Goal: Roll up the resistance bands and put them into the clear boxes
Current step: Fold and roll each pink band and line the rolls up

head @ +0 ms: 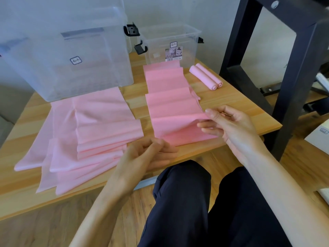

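A long pink resistance band (169,104) lies in flat zigzag folds down the middle of the wooden table (240,111). My right hand (229,125) pinches its right edge near the front end. My left hand (147,155) grips the band's near left corner at the table's front edge. A loose pile of pink bands (89,132) lies to the left. Two rolled pink bands (206,76) lie side by side at the back right. A small clear box (170,45) stands open behind the folded band. A large clear box (67,54) stands at the back left.
A black metal frame (288,72) rises just right of the table. My dark-trousered legs (204,202) are below the table's front edge. A white box (318,138) sits on the floor at the far right.
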`<state>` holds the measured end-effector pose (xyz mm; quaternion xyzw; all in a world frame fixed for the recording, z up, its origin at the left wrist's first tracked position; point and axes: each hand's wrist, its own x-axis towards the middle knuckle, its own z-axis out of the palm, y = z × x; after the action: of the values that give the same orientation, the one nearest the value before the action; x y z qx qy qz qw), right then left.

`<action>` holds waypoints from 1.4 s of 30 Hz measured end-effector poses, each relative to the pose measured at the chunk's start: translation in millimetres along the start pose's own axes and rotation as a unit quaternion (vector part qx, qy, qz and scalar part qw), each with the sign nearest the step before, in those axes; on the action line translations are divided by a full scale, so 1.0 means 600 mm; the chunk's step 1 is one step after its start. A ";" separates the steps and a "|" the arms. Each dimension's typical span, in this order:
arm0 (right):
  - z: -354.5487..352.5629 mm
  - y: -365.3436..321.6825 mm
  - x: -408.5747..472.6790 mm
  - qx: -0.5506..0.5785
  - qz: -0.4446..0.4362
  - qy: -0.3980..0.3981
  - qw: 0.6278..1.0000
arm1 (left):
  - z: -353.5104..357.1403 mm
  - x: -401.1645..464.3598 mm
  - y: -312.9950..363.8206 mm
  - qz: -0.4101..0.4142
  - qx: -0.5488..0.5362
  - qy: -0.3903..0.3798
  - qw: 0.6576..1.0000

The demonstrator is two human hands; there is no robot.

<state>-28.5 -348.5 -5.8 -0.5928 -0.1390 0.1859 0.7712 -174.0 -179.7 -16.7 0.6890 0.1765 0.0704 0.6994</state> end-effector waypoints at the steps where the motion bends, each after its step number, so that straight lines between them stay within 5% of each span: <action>1: 0.002 -0.002 0.002 0.006 -0.003 -0.002 1.000 | 0.005 0.008 -0.002 -0.001 -0.023 -0.018 1.000; 7: 0.002 -0.001 0.008 -0.006 -0.003 -0.032 0.999 | 0.017 0.043 0.004 0.061 -0.189 0.037 0.979; 14: -0.004 0.012 0.019 -0.043 0.001 -0.057 0.997 | 0.018 0.067 0.011 0.067 -0.158 0.064 0.983; 19: -0.002 0.010 0.033 -0.069 -0.022 -0.058 0.996 | 0.005 0.085 0.030 0.016 -0.079 -0.024 0.996; 23: 0.002 0.002 0.046 -0.075 -0.055 -0.057 0.994 | -0.011 0.108 0.051 -0.064 -0.123 -0.102 0.985; 30: 0.011 -0.004 0.071 -0.083 -0.088 -0.031 0.992 | -0.028 0.161 0.064 0.050 -0.109 -0.058 0.991; 42: 0.013 0.019 0.120 -0.039 -0.027 -0.088 0.995 | -0.028 0.190 0.034 0.088 -0.071 0.007 0.994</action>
<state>31.0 -306.4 -15.1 -0.5997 -0.2295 0.2105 0.7372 -70.9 -124.1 -13.3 0.6502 0.1147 0.1494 0.7360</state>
